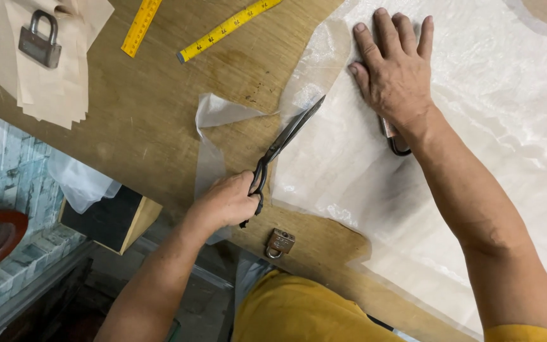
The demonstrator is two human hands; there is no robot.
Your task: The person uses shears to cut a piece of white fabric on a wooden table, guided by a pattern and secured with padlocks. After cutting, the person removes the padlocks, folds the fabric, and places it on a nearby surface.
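Near edge of the wooden table [159, 120]: small brass padlock [280, 242] lying flat, just beside the near border of the translucent white fabric [476, 158] and not gripped by either hand. Slightly farther, at centre-left: left hand [228, 201] clenched around the loop handles of the black tailor's shears [286, 140], blades pointing far-right and parted a little, tips entering the left edge of the fabric. Left of the blades: cut strip of the same fabric [213, 136] curling up off the table, evidence of very low stiffness and low weight. Fabric judged thin, limp, semi-sheer and prone to sliding and wrinkling on the smooth wood; likely easy to fray or snag. Best controlled by flat pressure close to the cut line, not by pinching an edge. Farther right: right hand [395, 69] open, palm down, fingers spread, pressing the fabric flat just beyond the blade tips; a dark metal object, partly hidden under the wrist, resting on the fabric, identity not clear. Fabric covering most of the right half of the table, extending past the frame. Far left: grey padlock [39, 41] set on a stack of beige cloth pieces [45, 69]. Far centre: yellow measuring tape [226, 28] lying on bare wood, well apart from both hands.
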